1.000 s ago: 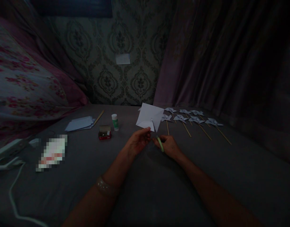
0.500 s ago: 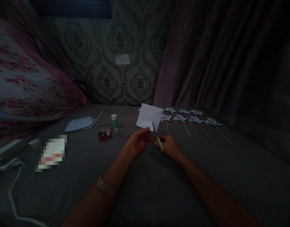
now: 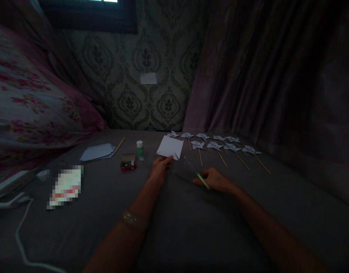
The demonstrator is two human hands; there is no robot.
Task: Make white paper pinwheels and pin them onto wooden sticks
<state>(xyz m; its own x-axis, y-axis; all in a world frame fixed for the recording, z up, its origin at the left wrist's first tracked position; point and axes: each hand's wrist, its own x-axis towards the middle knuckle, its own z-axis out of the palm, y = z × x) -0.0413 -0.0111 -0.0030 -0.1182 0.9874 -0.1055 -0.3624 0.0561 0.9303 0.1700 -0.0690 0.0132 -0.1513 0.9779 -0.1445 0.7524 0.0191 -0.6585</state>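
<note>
My left hand [image 3: 162, 167] pinches the near edge of a square sheet of white paper [image 3: 170, 146], with cuts showing at its near corners. To the right, my right hand [image 3: 212, 179] is closed around the green handles of a pair of scissors [image 3: 203, 181]. The scissors' blades point up and left towards the paper, apart from it. Beyond my hands lie several white paper pinwheels [image 3: 216, 146] on thin wooden sticks.
On the left are a stack of white paper [image 3: 97, 151], wooden sticks [image 3: 119, 145], a green-and-white glue stick [image 3: 140, 150] and an opened small red box [image 3: 128, 164]. A power strip [image 3: 12, 184] with a white cable lies at the far left.
The scissors have come out of the paper and moved right and nearer with my right hand. My left hand has shifted the paper left and lower. The view has tilted up slightly.
</note>
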